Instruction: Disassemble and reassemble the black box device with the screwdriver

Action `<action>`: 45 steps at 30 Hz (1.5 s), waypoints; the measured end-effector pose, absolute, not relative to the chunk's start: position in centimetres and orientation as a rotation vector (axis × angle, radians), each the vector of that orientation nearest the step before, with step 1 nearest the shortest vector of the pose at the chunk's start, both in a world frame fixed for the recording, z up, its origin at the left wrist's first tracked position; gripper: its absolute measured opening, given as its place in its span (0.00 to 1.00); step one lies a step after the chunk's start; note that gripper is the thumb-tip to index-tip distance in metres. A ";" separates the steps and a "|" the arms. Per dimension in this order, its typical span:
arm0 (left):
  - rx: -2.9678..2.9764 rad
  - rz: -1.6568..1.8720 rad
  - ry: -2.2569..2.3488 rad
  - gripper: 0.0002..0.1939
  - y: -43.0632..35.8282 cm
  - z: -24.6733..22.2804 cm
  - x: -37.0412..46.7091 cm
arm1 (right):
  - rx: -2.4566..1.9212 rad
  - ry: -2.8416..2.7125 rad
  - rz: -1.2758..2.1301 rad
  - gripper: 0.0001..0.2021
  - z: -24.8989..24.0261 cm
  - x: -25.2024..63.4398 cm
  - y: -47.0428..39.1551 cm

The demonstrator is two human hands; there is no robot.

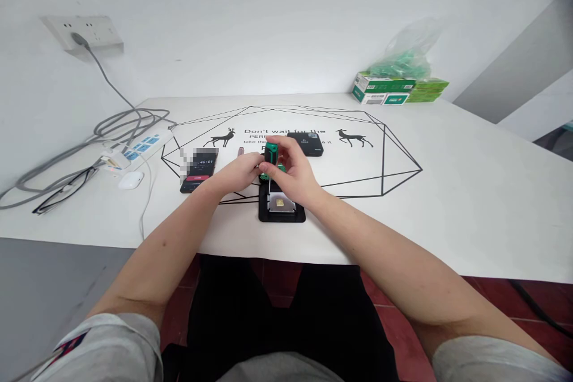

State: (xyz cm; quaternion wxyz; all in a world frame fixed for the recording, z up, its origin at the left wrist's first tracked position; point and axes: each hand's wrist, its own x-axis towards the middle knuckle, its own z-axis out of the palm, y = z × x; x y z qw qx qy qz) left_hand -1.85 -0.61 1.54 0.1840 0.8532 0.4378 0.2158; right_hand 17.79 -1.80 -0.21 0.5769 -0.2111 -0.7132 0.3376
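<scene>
My right hand [298, 173] is closed around a screwdriver [271, 153] with a green and black handle. Its thin shaft points down at an open black case [263, 212] lying flat on the table. Inside the case are a green circuit board [265, 178], partly covered by my fingers, and a silver metal plate [281, 202] with a small gold-coloured square. At the upper left of the case, the fingers of my left hand [242, 172] are bent against its edge, their tips mostly hidden. The screwdriver's tip cannot be made out clearly. Just behind my right hand lies a flat black cover [310, 144].
A phone [201, 170] showing a timer lies left of my left hand, and a small pinkish item [241, 151] sits behind it. Farther left are a power strip [143, 148], cables, a white earbud case [131, 180] and glasses [67, 191]. Green-and-white boxes [385, 89] stand back right.
</scene>
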 end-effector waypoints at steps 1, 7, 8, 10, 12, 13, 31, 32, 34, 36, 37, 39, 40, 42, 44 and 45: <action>2.388 0.591 1.231 0.11 -0.7 1.6 -2.0 | -0.507 -1.640 0.774 0.24 -0.1 18.2 -1.5; 2.253 0.469 1.112 0.11 -1.3 2.2 -2.1 | -0.566 -1.414 0.543 0.29 0.3 20.1 0.3; 2.230 0.453 1.094 0.11 -1.4 2.4 -2.1 | -0.569 -1.411 0.519 0.29 0.4 20.3 0.5; 2.193 0.440 1.072 0.10 -1.7 2.5 -2.0 | -0.570 -1.408 0.507 0.29 0.3 20.4 0.5; 2.172 0.444 1.058 0.10 -1.8 2.7 -1.9 | -0.570 -1.403 0.532 0.30 0.3 20.4 0.4; 2.169 0.447 1.052 0.09 -1.8 2.8 -1.9 | -0.567 -1.401 0.553 0.30 0.2 20.3 0.3; 2.205 0.423 1.017 0.09 -1.8 2.7 -1.7 | -0.543 -1.448 0.503 0.26 0.2 19.7 -0.1; 2.212 0.417 1.017 0.09 -1.8 2.7 -1.7 | -0.535 -1.458 0.519 0.26 0.2 19.7 -0.2; 2.220 0.395 1.023 0.09 -1.8 2.7 -1.5 | -0.511 -1.478 0.572 0.26 0.2 19.7 -0.4; 2.222 0.359 1.033 0.08 -2.0 2.8 -1.4 | -0.491 -1.506 0.641 0.26 0.4 19.7 -0.7; 2.223 0.335 1.036 0.08 -2.2 2.8 -1.3 | -0.482 -1.525 0.672 0.26 0.4 19.7 -0.9; 2.219 0.281 1.017 0.09 -2.6 3.0 -1.2 | -0.466 -1.571 0.720 0.27 0.6 19.8 -1.3; 2.218 0.261 0.990 0.09 -2.9 3.1 -1.2 | -0.460 -1.597 0.737 0.28 0.6 19.8 -1.5; 2.224 0.243 0.907 0.10 -3.3 3.2 -1.2 | -0.456 -1.647 0.757 0.28 0.7 19.7 -1.9; 2.231 0.244 0.838 0.10 -3.6 3.2 -1.3 | -0.456 -1.689 0.761 0.28 0.6 19.6 -2.3; 2.230 0.236 0.818 0.10 -3.6 3.1 -1.4 | -0.453 -1.710 0.760 0.28 0.5 19.5 -2.5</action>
